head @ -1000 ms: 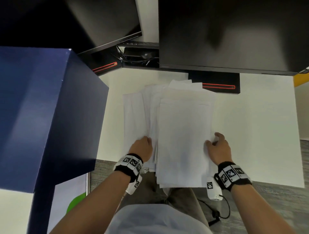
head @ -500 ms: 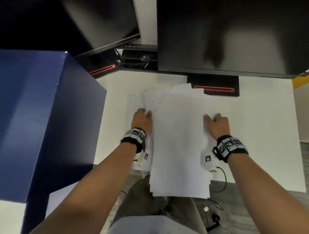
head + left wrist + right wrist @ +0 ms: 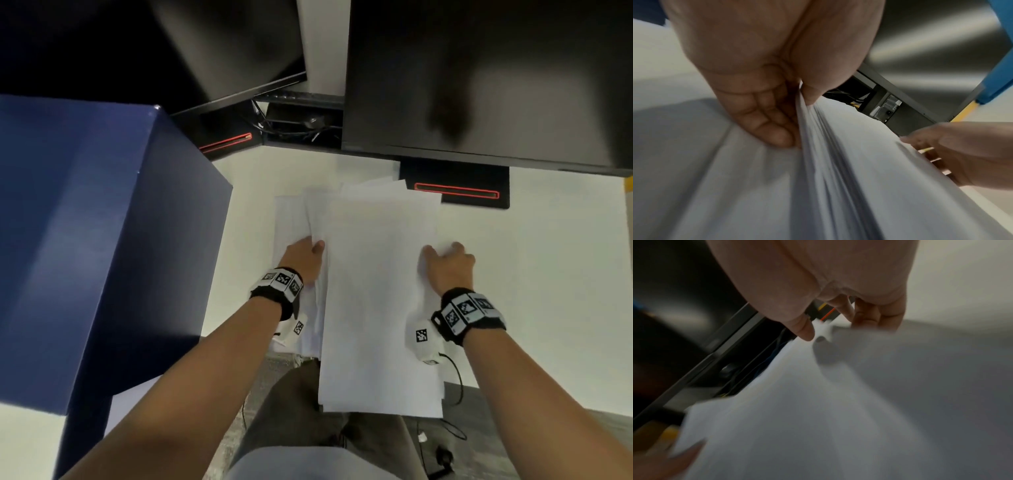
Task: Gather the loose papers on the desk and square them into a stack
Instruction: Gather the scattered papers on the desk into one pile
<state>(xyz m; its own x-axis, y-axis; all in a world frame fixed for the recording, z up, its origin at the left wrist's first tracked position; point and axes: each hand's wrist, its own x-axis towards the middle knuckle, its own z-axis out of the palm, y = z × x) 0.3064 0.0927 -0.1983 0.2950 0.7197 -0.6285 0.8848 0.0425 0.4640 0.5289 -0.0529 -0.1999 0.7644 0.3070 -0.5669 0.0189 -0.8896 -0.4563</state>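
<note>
A loose pile of white papers (image 3: 376, 274) lies on the white desk (image 3: 548, 291), its near end hanging over the front edge and its far edges fanned and uneven. My left hand (image 3: 305, 255) grips the pile's left edge; the left wrist view shows the thumb on top and fingers (image 3: 768, 123) underneath the sheets (image 3: 838, 178). My right hand (image 3: 445, 260) holds the right edge, thumb on top, fingers curled at the side. In the right wrist view that hand (image 3: 830, 327) pinches the paper's edge (image 3: 838, 402). More sheets (image 3: 291, 219) stick out to the left under the pile.
A tall dark blue box (image 3: 85, 240) stands close on the left. Two black monitors (image 3: 479, 78) hang over the back of the desk, their stands (image 3: 455, 192) just beyond the papers. Cables (image 3: 452, 377) hang below the desk's front edge.
Both hands have slid forward along the pile's side edges, away from me. The papers have shifted a little toward the monitors and drawn closer together.
</note>
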